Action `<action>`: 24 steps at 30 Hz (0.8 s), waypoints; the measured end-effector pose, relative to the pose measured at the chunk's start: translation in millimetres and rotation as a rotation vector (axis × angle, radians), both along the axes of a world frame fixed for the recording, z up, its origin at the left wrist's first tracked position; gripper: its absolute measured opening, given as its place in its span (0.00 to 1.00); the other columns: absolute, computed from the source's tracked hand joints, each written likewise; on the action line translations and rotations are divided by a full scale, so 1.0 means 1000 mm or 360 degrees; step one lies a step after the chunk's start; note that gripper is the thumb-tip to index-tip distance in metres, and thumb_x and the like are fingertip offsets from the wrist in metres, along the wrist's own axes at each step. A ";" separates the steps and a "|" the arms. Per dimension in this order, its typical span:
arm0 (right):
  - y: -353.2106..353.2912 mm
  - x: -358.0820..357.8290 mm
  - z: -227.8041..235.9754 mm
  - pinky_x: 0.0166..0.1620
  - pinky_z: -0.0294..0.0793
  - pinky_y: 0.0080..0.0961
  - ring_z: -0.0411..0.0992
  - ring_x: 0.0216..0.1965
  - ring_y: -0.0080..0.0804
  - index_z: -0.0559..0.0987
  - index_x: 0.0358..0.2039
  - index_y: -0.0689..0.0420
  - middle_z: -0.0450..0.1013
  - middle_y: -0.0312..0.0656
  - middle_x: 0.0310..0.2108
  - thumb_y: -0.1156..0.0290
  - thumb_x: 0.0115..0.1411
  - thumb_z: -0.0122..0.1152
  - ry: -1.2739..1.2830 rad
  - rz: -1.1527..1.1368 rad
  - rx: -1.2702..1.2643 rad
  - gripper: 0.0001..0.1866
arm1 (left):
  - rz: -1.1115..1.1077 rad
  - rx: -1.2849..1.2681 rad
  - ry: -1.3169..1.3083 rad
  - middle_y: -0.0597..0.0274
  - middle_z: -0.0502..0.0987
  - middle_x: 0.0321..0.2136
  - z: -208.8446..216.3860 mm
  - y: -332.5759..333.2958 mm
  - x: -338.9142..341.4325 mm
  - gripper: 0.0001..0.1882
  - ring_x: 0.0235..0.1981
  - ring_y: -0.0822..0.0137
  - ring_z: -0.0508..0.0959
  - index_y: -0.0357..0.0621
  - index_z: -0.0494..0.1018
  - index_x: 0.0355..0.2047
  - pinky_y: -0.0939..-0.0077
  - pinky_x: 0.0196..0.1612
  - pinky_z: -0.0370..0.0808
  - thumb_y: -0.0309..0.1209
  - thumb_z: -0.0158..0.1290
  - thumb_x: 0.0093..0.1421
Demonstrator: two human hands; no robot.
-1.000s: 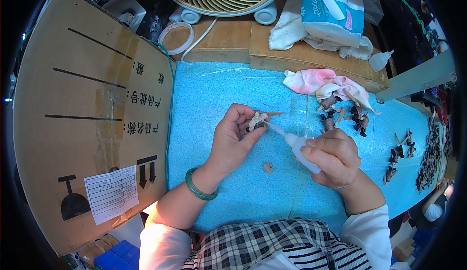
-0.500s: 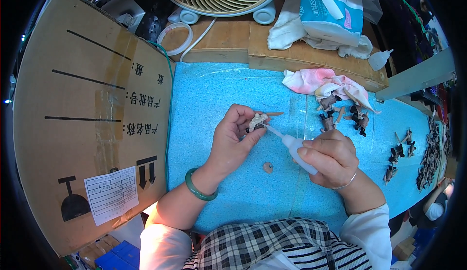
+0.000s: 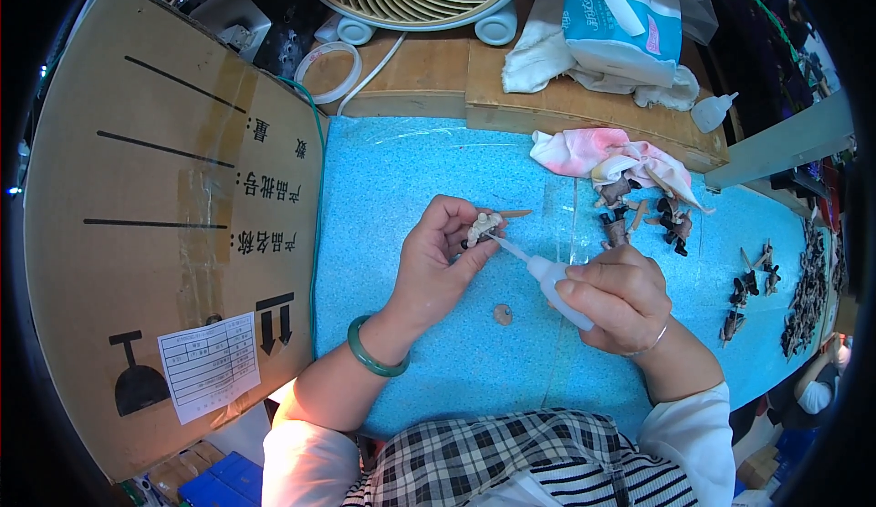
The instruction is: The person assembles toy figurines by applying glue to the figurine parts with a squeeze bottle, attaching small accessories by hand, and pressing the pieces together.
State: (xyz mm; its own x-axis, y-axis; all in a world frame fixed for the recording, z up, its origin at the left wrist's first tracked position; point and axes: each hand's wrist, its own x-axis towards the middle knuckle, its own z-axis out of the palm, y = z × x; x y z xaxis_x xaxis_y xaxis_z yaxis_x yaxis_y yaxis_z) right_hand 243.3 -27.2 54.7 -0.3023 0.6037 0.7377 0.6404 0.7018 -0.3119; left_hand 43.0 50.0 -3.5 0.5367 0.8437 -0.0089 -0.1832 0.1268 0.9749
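At the middle of the frame, my left hand (image 3: 436,259) is pinching a small figurine (image 3: 483,226) between thumb and fingertips, its pale upper part facing up and its dark lower part lying near my thumb. A thin brown strip (image 3: 516,213) is jutting out rightward beside it; I am not able to tell whether it belongs to the piece. I am judging the figurine to be light and stiff, with slim parts that could snap, so the thicker body is seeming the best place to hold, lightly, clear of anything thin.

Right of centre, my right hand (image 3: 628,295) is wrapping thumb and curled fingers around a translucent squeeze bottle (image 3: 558,290), its narrow nozzle (image 3: 511,248) pointing up and left at the figurine. Whether the tip is touching, I cannot tell. The bottle is looking light, soft-walled and perhaps slick, so its rounded body is offering the surer hold; the slender nozzle would likely be bending.

Below the nozzle, a small round piece (image 3: 502,313) is lying on the blue mat (image 3: 411,169).
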 end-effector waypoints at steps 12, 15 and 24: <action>0.001 0.003 0.000 0.20 0.69 0.20 0.69 0.21 0.30 0.79 0.35 0.60 0.73 0.41 0.30 0.82 0.38 0.64 0.0001 -0.0046 0.0005 0.18 | 0.0011 -0.0031 -0.0021 0.56 0.74 0.41 0.004 0.001 0.001 0.15 0.46 0.68 0.75 0.39 0.62 0.39 0.76 0.48 0.73 0.13 0.52 0.55; 0.000 0.003 0.000 0.20 0.69 0.21 0.69 0.21 0.30 0.79 0.35 0.60 0.73 0.41 0.31 0.83 0.38 0.64 0.0019 -0.0058 0.0036 0.19 | 0.0008 -0.0027 -0.0037 0.56 0.74 0.41 0.004 0.001 0.001 0.15 0.45 0.69 0.75 0.39 0.62 0.39 0.77 0.48 0.73 0.14 0.52 0.55; 0.000 0.004 -0.001 0.21 0.69 0.21 0.70 0.22 0.30 0.79 0.35 0.60 0.73 0.41 0.31 0.83 0.37 0.64 0.0012 -0.0078 0.0032 0.19 | 0.0049 -0.0031 -0.0040 0.58 0.74 0.39 0.003 0.000 0.002 0.15 0.44 0.70 0.75 0.40 0.62 0.38 0.77 0.48 0.73 0.14 0.53 0.54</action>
